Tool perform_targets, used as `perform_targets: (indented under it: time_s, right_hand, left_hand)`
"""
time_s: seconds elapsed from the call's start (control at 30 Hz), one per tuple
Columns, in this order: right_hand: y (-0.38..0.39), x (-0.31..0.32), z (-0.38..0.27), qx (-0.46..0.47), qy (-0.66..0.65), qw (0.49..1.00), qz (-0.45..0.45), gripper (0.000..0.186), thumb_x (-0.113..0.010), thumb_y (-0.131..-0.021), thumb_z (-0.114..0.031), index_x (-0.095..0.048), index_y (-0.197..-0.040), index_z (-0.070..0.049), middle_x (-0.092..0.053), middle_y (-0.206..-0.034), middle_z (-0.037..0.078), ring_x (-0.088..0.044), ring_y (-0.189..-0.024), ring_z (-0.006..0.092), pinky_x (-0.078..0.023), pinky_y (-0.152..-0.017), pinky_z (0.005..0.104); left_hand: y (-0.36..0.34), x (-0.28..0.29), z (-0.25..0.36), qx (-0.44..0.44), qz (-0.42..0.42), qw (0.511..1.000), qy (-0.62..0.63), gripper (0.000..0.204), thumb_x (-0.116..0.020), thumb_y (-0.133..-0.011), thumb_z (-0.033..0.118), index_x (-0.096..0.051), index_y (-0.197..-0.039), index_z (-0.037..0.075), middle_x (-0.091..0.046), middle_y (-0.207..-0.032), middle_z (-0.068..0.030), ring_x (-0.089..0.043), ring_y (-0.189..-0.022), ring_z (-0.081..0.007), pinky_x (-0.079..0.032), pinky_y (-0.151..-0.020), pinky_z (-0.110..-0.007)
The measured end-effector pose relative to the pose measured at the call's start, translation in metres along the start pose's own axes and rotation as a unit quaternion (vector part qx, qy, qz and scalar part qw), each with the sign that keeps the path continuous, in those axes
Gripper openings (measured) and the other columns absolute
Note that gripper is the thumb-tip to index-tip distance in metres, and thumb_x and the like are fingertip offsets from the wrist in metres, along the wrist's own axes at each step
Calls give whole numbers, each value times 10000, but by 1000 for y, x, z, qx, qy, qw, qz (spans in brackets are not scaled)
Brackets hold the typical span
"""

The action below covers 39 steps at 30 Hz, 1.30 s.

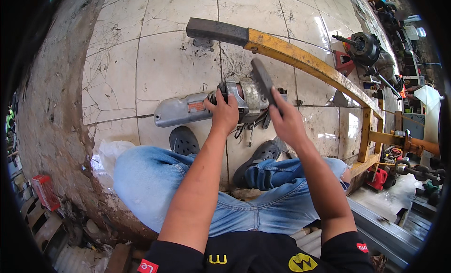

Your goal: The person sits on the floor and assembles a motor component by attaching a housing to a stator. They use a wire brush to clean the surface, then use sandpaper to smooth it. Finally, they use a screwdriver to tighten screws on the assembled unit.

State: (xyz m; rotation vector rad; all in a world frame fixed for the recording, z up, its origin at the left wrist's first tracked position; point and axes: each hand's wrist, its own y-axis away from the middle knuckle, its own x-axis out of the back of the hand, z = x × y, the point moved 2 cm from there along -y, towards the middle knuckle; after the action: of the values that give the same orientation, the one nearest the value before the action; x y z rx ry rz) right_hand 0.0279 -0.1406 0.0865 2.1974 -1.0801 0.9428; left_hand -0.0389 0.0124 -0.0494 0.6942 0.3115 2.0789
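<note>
A grey metal machine part (181,112) lies on the tiles in front of me, with a long rounded casing, an orange label and a cylindrical silver body at its right. My left hand (224,111) grips its middle, fingers over a dark fitting on top. In my right hand (286,122) is a long, flat, grey-brown bar (262,78), held by its lower end and slanting up to the left above the silver body. Whether it has bristles underneath cannot be made out. Dark cables (242,128) and a thin metal rod (251,134) show beneath the machine part.
A yellow steel frame (300,59) with a black end arches over the floor beyond and to the right. A motor-like assembly (366,49) stands by a red support (344,62). A rough concrete strip (56,85) runs along the left; a heavy chain (420,172) lies right.
</note>
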Motion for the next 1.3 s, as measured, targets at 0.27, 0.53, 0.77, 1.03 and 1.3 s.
perform_targets:
  time_s: [0.27,0.53,0.77,1.03,1.3]
  right_hand:
    - [-53,-51,9,17,87,996,-11,545,-545,-901,-198,-482,-1433,-101,-608,-875,303,-608,-826,472,-486,-778,518]
    - [16,-13,21,48,-7,998,47,574,-580,-886,-134,-478,-1450,-117,-603,-850,243,-605,-766,423,-495,-775,467]
    - [-33,-43,20,17,91,996,-8,541,-574,-878,-183,-518,-1414,-129,-635,-886,279,-624,-850,446,-504,-764,506]
    - [-83,-6,-3,49,45,998,-23,497,-557,-920,-243,-530,-1402,-120,-666,-1043,284,-647,-980,427,-491,-879,437]
    - [-52,0,67,-30,78,996,-10,452,-572,-929,-202,-560,-1376,-136,-670,-971,272,-657,-922,429,-512,-829,451]
  left_hand:
    - [3,-1,13,31,-21,999,16,719,-391,-1000,455,-207,-1516,-11,97,-1485,-445,-358,-1295,-595,-332,-1132,-461]
    - [2,1,6,5,-1,1000,9,719,-400,-1003,450,-198,-1518,-8,93,-1490,-436,-385,-1274,-596,-341,-1125,-464]
    - [5,1,13,20,-16,999,22,720,-399,-1004,451,-200,-1516,-14,87,-1484,-449,-370,-1286,-600,-328,-1130,-475]
    - [-7,-7,-6,1,22,1000,-19,703,-390,-1003,451,-207,-1517,8,61,-1491,-436,-367,-1279,-597,-320,-1130,-481]
    - [6,-1,19,36,-14,999,22,707,-378,-1003,462,-197,-1525,21,60,-1504,-404,-422,-1253,-568,-353,-1116,-467]
